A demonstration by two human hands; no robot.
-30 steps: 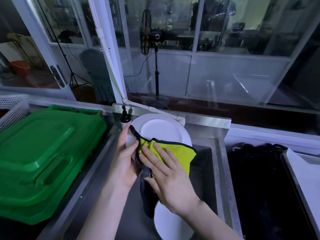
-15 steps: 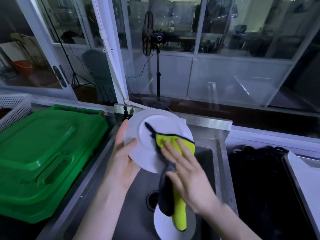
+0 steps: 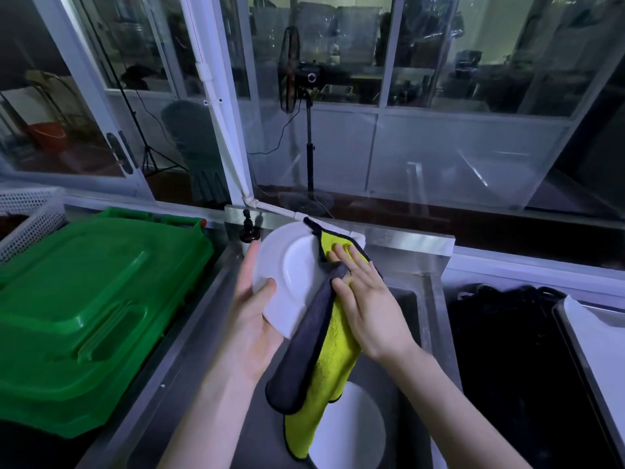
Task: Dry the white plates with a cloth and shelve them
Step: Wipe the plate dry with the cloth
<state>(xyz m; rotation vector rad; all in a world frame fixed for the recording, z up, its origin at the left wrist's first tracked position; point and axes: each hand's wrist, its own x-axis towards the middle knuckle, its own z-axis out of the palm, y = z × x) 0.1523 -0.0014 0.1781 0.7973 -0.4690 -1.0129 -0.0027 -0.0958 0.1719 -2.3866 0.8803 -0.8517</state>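
A white plate (image 3: 291,265) is held tilted over the steel sink (image 3: 409,299). My left hand (image 3: 253,316) grips its left rim, thumb on the face and fingers behind. My right hand (image 3: 365,299) presses a yellow and grey cloth (image 3: 324,360) flat against the plate's right side, fingers straight. The cloth's long end hangs down into the sink. A second white plate (image 3: 355,431) lies in the sink bottom, partly hidden by the cloth.
A green plastic crate lid (image 3: 84,299) fills the counter to the left, with a white perforated basket (image 3: 27,211) behind it. Right of the sink lie a dark basin (image 3: 507,367) and a tray (image 3: 595,350). Glass partitions stand behind the sink.
The right hand and cloth have slid from the plate's lower left to its upper right edge. The plate has tilted more toward the left, and the cloth's tail hangs lower.
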